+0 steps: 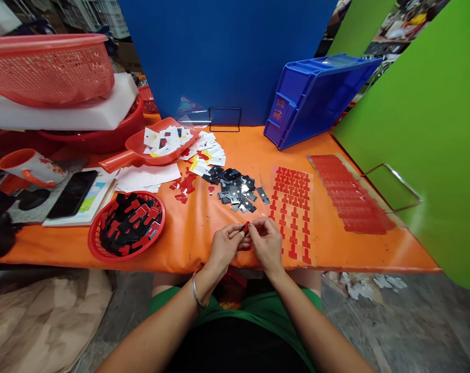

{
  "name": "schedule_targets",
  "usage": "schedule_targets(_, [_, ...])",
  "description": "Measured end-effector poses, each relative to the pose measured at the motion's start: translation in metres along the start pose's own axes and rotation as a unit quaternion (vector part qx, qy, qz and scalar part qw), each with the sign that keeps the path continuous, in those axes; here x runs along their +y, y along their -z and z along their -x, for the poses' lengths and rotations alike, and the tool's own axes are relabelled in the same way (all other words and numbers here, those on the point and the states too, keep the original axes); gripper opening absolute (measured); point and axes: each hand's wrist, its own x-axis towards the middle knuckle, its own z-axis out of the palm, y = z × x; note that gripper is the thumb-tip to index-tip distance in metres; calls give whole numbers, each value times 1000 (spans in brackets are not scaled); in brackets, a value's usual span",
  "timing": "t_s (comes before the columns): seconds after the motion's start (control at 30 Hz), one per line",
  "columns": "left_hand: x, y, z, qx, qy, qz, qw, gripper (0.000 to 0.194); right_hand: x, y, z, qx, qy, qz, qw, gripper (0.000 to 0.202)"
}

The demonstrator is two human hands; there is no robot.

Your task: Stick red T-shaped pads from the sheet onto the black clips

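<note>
Near the table's front edge, my left hand (228, 242) pinches a small black plate with a red T-shaped sticker (245, 227) on it. My right hand (266, 239) meets it from the other side, fingers closed at the plate's edge; whether they grip the plate or just the sticker is hard to make out. Just beyond my hands lies a loose pile of black plates (235, 190), shiny and with small holes. To the right of my right hand, rows of red T-shaped stickers (294, 211) lie on a clear sheet. A red basket (93, 243) at the left holds black plates bearing red stickers.
An orange dustpan (130, 147) holds white and yellow scraps, beside scattered red pieces (185, 185). A phone (72, 192) and a mug (32, 167) are at the left. A blue bin (297, 109) leans at the back. More red sheets (351, 194) lie by the green panel (421, 129).
</note>
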Motion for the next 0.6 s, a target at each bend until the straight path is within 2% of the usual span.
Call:
schedule_targets(0.07, [0, 2, 0, -7, -2, 3, 1000, 20, 2, 1, -2, 1, -31, -29, 999, 19])
schedule_targets(0.13, [-1, 3, 0, -11, -3, 4, 1000, 22, 3, 2, -4, 3, -71, -70, 995, 34])
schedule_targets(0.2, [-2, 3, 0, -11, -5, 5, 1000, 24, 3, 4, -7, -20, -91, -97, 991, 42])
schedule_targets(0.37, [-3, 3, -1, -16, -10, 8, 1000, 28, -3, 10, -10, -123, -86, -92, 984, 35])
schedule_targets(0.6, [-4, 6, 7, -43, -29, -8, 999, 32, 2, 12, -12, -157, -104, -99, 977, 37])
